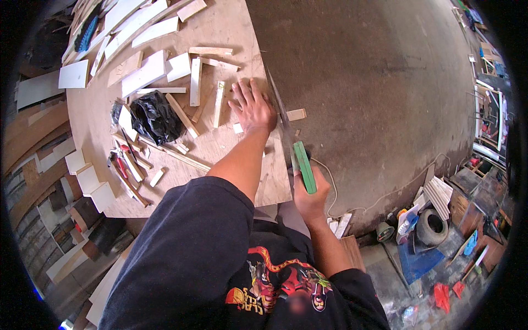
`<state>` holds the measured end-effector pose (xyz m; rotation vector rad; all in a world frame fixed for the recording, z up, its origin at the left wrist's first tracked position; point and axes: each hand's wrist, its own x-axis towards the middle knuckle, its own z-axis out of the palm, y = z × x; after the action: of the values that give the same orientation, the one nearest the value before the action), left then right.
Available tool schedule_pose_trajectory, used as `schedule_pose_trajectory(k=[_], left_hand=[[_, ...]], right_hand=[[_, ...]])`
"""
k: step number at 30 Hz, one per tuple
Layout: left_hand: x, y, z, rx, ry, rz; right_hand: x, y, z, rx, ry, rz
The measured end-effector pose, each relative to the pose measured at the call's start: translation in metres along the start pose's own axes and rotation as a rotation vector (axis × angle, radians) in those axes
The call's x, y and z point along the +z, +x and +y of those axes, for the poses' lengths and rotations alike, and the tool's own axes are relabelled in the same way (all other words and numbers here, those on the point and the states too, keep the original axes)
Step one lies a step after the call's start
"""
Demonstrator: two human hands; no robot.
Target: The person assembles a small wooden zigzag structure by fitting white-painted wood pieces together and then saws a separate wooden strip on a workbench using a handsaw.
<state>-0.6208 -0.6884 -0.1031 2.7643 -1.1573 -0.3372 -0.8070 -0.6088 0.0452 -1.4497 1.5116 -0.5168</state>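
A handsaw (304, 169) with a green handle is in the grip of my right hand (311, 197), beside the table's right edge. Its thin blade runs up and away along that edge, past my left wrist. My left hand (254, 108) lies on the plywood tabletop (269, 181) with its fingers spread, close to the blade. Just right of the blade, a short wooden strip end (296, 114) juts out over the floor. Whether this strip continues under my left hand is hidden. A narrow wooden strip (219, 104) lies left of my fingers.
A crumpled black plastic bag (156, 116) sits among several wood offcuts (147, 74) on the table. Red-handled pliers (121, 166) lie at the near left. Boards are stacked on the floor at left. A tyre (432, 227) and a cable (379, 203) lie at right.
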Motion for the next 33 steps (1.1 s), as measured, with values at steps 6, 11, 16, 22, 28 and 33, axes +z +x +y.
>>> schedule_pose_trajectory(k=[6, 11, 16, 22, 28, 33], left_hand=[[-0.010, -0.002, 0.001, -0.038, -0.019, -0.115], [-0.011, 0.000, 0.003, -0.032, -0.017, -0.108], [-0.010, -0.001, 0.002, -0.030, -0.022, -0.117], [-0.006, 0.001, -0.001, -0.043, -0.056, -0.115], [-0.007, -0.001, 0.001, -0.021, -0.010, -0.110], [-0.014, 0.000, 0.002, -0.046, -0.028, -0.126]], right_hand=[[-0.008, -0.030, 0.001, -0.124, -0.059, -0.025], [0.008, -0.017, 0.006, -0.178, -0.073, -0.012], [0.010, -0.009, 0.007, -0.268, -0.132, 0.000], [0.001, -0.021, 0.002, -0.149, -0.087, -0.001], [0.020, 0.010, 0.001, -0.020, -0.047, -0.044], [0.010, 0.000, 0.011, -0.171, -0.034, -0.037]])
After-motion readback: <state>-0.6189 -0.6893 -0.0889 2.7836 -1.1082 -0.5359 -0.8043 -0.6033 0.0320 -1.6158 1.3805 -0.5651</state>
